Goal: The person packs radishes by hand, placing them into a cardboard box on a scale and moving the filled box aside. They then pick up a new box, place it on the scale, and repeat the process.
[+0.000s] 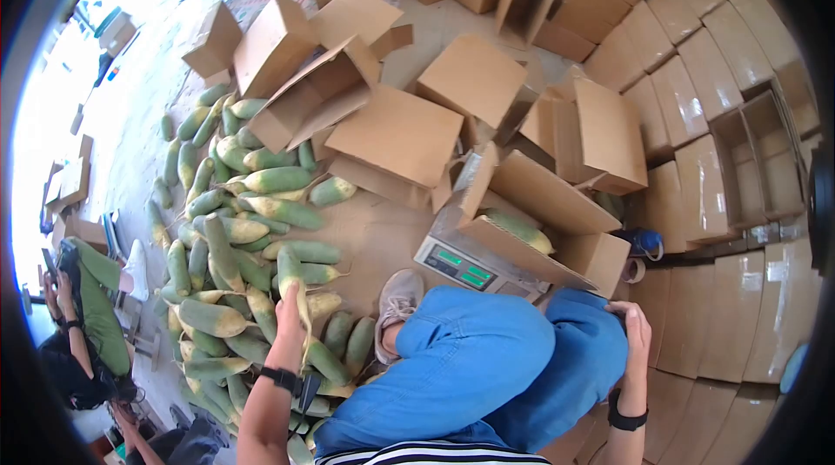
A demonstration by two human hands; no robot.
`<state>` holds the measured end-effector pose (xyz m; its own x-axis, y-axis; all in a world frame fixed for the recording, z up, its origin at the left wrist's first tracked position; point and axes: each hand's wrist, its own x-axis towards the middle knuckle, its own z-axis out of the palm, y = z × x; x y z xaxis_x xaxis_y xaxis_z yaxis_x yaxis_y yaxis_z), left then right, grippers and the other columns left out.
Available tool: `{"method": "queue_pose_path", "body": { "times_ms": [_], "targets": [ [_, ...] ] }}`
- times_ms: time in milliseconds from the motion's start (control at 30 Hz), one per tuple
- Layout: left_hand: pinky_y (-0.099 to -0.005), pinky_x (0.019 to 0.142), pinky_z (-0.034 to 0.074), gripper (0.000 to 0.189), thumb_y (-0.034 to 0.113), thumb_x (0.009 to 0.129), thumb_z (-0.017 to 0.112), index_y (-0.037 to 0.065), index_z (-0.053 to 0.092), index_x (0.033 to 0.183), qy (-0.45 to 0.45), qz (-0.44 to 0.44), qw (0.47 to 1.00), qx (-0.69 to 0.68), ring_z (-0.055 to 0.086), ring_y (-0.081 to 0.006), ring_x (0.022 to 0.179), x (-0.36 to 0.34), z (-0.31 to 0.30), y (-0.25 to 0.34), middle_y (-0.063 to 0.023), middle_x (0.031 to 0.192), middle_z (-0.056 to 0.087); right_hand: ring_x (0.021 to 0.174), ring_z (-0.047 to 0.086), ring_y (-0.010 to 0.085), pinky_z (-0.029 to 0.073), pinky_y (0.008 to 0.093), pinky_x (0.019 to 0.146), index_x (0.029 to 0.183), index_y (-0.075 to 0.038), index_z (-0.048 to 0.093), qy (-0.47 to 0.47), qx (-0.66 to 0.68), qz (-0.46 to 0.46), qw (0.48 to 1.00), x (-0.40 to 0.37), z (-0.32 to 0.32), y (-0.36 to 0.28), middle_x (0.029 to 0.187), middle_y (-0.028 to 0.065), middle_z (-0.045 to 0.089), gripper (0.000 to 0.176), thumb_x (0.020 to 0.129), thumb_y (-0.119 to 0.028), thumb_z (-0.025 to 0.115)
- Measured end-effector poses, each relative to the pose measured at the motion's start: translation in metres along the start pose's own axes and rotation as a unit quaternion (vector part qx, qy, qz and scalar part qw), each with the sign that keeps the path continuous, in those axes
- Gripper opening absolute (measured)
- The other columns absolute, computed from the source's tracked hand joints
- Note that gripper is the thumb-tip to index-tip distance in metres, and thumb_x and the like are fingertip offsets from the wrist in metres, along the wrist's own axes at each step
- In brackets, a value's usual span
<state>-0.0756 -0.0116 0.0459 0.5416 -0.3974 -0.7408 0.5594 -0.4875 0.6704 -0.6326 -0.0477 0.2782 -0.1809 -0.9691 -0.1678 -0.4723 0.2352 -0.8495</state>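
Note:
My left hand (289, 315) is closed around the pale lower end of a green radish (288, 264), which it holds above a large heap of green radishes (228, 230) on the floor. My right hand (633, 326) lies on my right knee, fingers stretched out and nothing in them. In front of my knees, an open cardboard box (557, 189) rests on a scale (454, 265) with lit green digits. At least one green radish (522, 230) is inside that box.
Several open cardboard boxes (396, 133) lie beyond the heap. Stacked cartons (713, 317) form a wall on the right. Rolls of tape (637, 246) sit near the scale. At the left edge, another person (91, 317) sits holding a phone.

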Motion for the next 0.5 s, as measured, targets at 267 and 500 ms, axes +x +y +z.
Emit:
{"method": "queue_pose_path", "body": {
  "times_ms": [267, 500],
  "targets": [
    [-0.0271, 0.070, 0.048, 0.042, 0.025, 0.084, 0.070, 0.000, 0.054, 0.113, -0.275, 0.204, 0.926, 0.158, 0.058, -0.0118, 0.082, -0.142, 0.080, 0.070, -0.0049, 0.096, 0.061, 0.091, 0.062, 0.0240, 0.047, 0.0320, 0.086, 0.101, 0.004, 0.064, -0.049, -0.118, -0.054, 0.990, 0.004, -0.013, -0.030, 0.096, 0.0148, 0.066, 0.033, 0.100, -0.022, 0.043],
    [-0.0338, 0.085, 0.050, 0.060, 0.026, 0.077, 0.076, -0.003, 0.046, 0.120, -0.449, 0.410, 0.755, 0.246, 0.062, -0.0225, 0.097, -0.305, 0.219, 0.130, -0.0173, 0.108, 0.061, 0.113, 0.055, 0.0225, 0.043, 0.0346, 0.099, 0.138, 0.002, 0.040, -0.240, 0.137, -0.099, 0.956, 0.023, 0.017, -0.140, 0.129, 0.0161, 0.053, 0.057, 0.096, -0.033, 0.058]
  ]
}}
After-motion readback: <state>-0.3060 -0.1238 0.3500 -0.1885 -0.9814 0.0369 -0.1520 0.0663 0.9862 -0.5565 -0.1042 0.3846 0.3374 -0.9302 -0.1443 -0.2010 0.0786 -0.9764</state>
